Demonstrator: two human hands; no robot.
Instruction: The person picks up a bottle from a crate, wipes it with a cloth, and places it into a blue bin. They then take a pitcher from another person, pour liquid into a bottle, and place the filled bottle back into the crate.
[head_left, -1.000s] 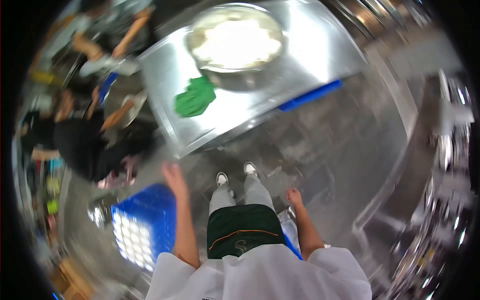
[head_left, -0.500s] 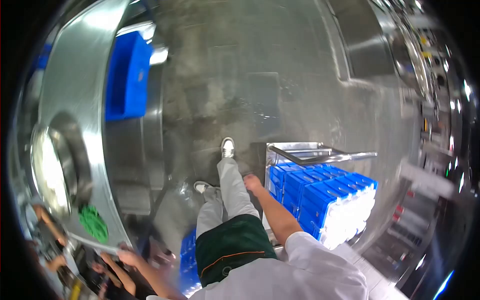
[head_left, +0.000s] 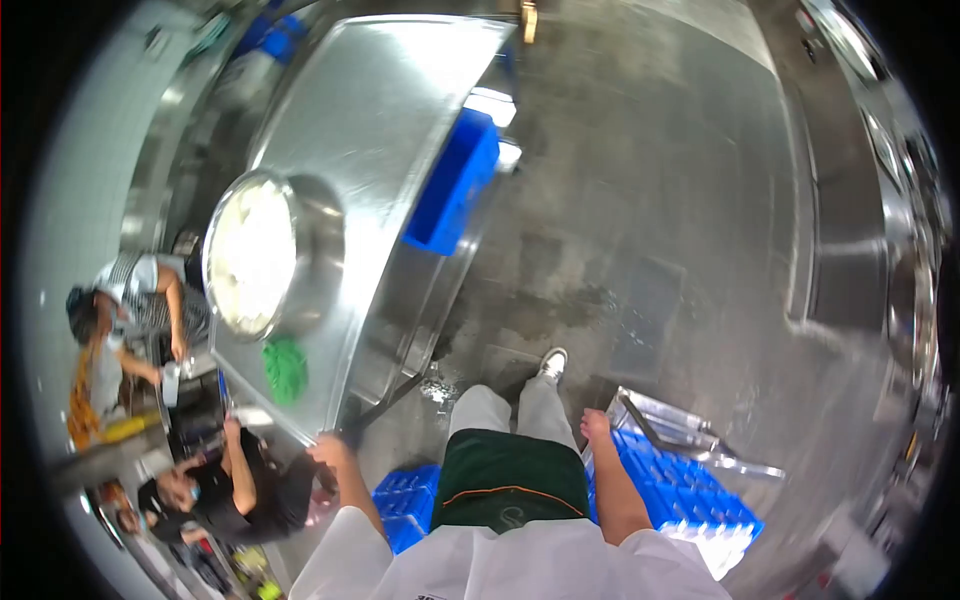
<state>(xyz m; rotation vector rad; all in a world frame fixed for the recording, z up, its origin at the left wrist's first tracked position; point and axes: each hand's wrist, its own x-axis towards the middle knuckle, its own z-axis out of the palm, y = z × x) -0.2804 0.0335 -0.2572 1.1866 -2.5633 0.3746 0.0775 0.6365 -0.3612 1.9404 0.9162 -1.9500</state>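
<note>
Level with the near corner of a steel table (head_left: 385, 165) in this view is my left hand (head_left: 332, 452), its fingers small and blurred. A green bundle (head_left: 284, 371), like netting or cord, lies on the tabletop close to that corner. Beyond it stands a large steel bowl (head_left: 325, 250) with pale contents. Down at my right side, my right hand (head_left: 596, 424) has curled fingers and nothing visible in it. It is nearest to the stacked blue crates (head_left: 650, 475) on a trolley with a metal handle (head_left: 700, 455).
A blue bin (head_left: 455, 185) sits below the table's right edge. More blue crates (head_left: 408, 500) are by my left leg. Two people, one in a striped apron (head_left: 150, 295) and one in black (head_left: 240, 490), are at the left. The floor (head_left: 590, 270) has wet patches.
My view has turned left and I have stepped on. The table, bowl and green bundle now appear farther right. The trolley crates sit lower, and both co-workers show more fully.
</note>
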